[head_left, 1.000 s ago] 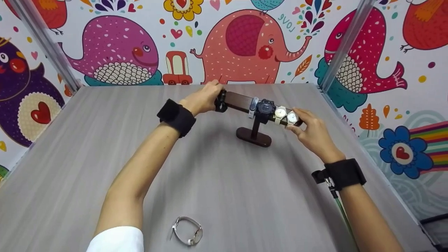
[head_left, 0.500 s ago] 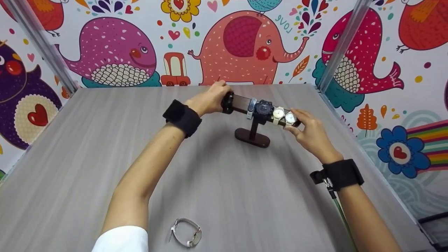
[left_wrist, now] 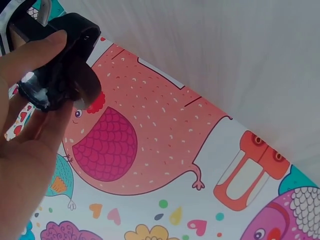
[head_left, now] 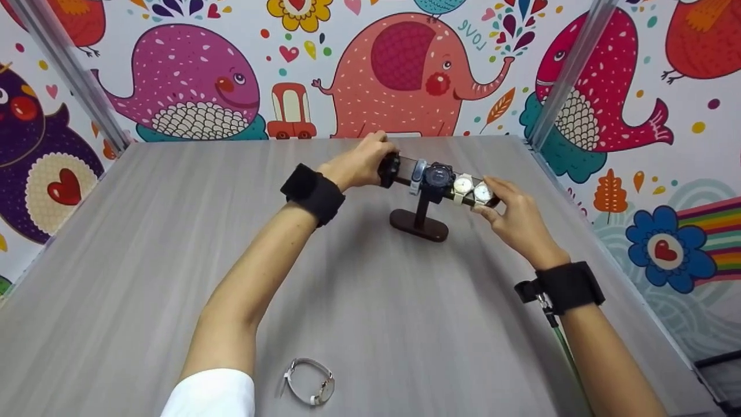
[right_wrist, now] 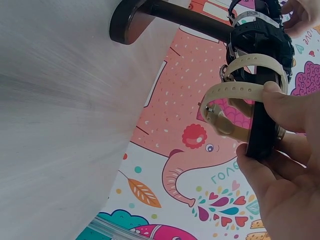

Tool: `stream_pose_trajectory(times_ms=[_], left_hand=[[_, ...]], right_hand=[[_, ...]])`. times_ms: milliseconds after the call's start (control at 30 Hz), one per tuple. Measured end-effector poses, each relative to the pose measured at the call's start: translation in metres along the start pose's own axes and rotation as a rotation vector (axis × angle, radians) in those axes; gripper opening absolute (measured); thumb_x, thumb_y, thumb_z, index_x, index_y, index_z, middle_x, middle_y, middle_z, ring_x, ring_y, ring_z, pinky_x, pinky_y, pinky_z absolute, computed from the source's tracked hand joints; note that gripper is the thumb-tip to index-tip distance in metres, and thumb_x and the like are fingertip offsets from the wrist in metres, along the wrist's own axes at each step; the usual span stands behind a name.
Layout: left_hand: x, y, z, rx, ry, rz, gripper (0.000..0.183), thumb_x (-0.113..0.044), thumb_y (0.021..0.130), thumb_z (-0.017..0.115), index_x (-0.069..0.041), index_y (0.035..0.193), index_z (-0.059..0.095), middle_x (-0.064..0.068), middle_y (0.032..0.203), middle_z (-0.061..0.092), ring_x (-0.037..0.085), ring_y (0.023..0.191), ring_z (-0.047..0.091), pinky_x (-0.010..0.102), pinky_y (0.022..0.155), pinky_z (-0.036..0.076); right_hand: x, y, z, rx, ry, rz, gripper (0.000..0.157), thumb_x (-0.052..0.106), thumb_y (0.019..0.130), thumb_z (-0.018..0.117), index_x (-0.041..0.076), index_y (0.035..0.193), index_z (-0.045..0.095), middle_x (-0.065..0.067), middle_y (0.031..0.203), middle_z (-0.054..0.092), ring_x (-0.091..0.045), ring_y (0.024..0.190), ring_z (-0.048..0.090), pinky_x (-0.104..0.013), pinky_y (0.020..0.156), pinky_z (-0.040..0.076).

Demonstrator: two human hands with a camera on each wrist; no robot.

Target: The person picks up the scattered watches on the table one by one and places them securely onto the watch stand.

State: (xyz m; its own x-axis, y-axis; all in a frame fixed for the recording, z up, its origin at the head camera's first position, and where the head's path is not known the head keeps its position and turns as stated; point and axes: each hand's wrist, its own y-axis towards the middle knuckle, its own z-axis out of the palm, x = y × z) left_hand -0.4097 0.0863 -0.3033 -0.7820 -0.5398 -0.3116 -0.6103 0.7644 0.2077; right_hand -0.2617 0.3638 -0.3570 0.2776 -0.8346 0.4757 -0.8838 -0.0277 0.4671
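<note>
A dark brown watch stand point(head_left: 418, 225) has a raised crossbar with several watches strapped along it. My left hand point(head_left: 360, 164) pinches a black watch point(head_left: 389, 169) looped round the bar's left end. In the left wrist view, the thumb presses the strap of that black watch point(left_wrist: 80, 30). My right hand point(head_left: 520, 220) grips the bar's right end, its thumb lying on a cream strap point(right_wrist: 235, 92) in the right wrist view. Between the hands sit a pale blue watch point(head_left: 417, 176), a bigger black watch point(head_left: 438, 176) and two cream watches, one point(head_left: 463, 185) beside the other point(head_left: 482, 193).
A further watch with a thin light strap point(head_left: 310, 382) lies on its side on the grey table point(head_left: 359, 313), near the front. Walls with cartoon prints point(head_left: 399, 81) enclose the back and sides. A green cable point(head_left: 570, 353) runs along the right forearm.
My left hand has slid the black watch rightward along the bar, closer to the pale blue one. My right hand stays at the right end.
</note>
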Motion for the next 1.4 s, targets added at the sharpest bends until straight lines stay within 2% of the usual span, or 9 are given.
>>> stream_pose_trajectory(times_ms=[467, 733, 1067, 1400], left_hand=[[-0.008, 0.004, 0.001, 0.041, 0.022, -0.031, 0.056, 0.0, 0.079, 0.08, -0.002, 0.132, 0.062, 0.02, 0.128, 0.053, 0.032, 0.124, 0.049, 0.041, 0.107, 0.048], [-0.014, 0.009, 0.003, 0.057, -0.002, -0.018, 0.056, 0.0, 0.078, 0.082, 0.0, 0.131, 0.062, 0.021, 0.129, 0.052, 0.031, 0.123, 0.049, 0.04, 0.107, 0.048], [-0.023, 0.014, 0.005, 0.076, 0.023, -0.02, 0.06, -0.003, 0.077, 0.084, -0.001, 0.132, 0.062, 0.022, 0.13, 0.053, 0.031, 0.122, 0.051, 0.041, 0.107, 0.048], [-0.024, 0.012, 0.007, 0.057, 0.05, -0.003, 0.054, -0.002, 0.078, 0.082, -0.001, 0.129, 0.064, 0.02, 0.128, 0.055, 0.03, 0.121, 0.052, 0.04, 0.107, 0.047]], right_hand=[[0.001, 0.001, 0.0, -0.008, -0.011, -0.011, 0.06, 0.006, 0.087, 0.076, -0.007, 0.14, 0.051, -0.03, 0.139, 0.055, -0.048, 0.13, 0.053, -0.057, 0.111, 0.042], [0.001, 0.0, 0.0, -0.025, -0.002, -0.016, 0.059, 0.004, 0.086, 0.076, -0.009, 0.139, 0.053, -0.032, 0.137, 0.056, -0.049, 0.128, 0.053, -0.057, 0.11, 0.042], [0.001, 0.001, 0.0, -0.019, 0.0, -0.014, 0.061, 0.006, 0.086, 0.076, -0.009, 0.14, 0.051, -0.032, 0.138, 0.055, -0.049, 0.129, 0.052, -0.058, 0.111, 0.041], [0.001, 0.0, 0.001, -0.02, -0.007, -0.005, 0.061, 0.006, 0.086, 0.076, -0.008, 0.14, 0.052, -0.032, 0.138, 0.055, -0.049, 0.129, 0.053, -0.057, 0.111, 0.042]])
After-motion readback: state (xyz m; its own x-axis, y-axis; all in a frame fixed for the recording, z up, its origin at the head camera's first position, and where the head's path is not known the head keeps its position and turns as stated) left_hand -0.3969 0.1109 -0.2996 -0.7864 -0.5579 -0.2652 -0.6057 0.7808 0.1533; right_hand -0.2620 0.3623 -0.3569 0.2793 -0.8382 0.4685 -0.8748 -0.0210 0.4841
